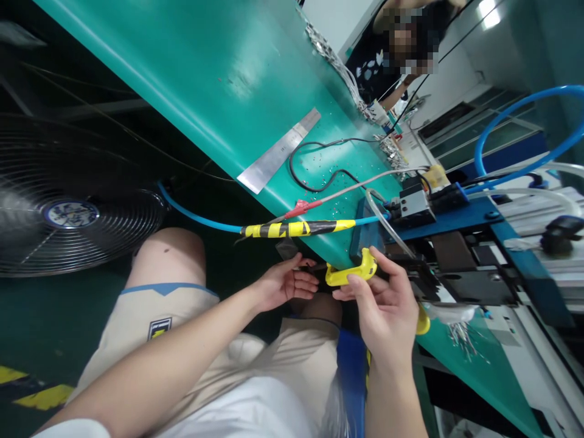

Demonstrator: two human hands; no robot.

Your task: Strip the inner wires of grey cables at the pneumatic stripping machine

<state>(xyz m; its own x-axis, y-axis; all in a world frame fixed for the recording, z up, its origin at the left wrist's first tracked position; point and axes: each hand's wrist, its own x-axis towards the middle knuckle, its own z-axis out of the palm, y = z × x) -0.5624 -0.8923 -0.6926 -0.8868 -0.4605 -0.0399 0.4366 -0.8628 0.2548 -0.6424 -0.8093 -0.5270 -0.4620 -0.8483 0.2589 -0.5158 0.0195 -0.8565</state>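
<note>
My right hand point(383, 307) pinches a yellow curved plastic piece point(349, 274) between thumb and fingers, at the bench edge beside the machine. Left of it, my left hand point(289, 283) has its fingers curled toward the yellow piece. A dark grey blocky object point(287, 248) shows just above the left thumb; whether the hand grips it I cannot tell, as the palm side is in shadow. Over both hands runs a blue air hose point(201, 220) with a yellow-and-black taped sleeve point(298, 229). It leads to the machine point(474, 274) at the right.
A steel ruler point(278, 152) lies on the green bench point(173, 79), near a looping black cable point(314, 146) and small scraps. Bundles of metal-ended wires point(333, 58) line the far edge. A floor fan point(68, 207) stands at left. Another person point(392, 52) is across the bench.
</note>
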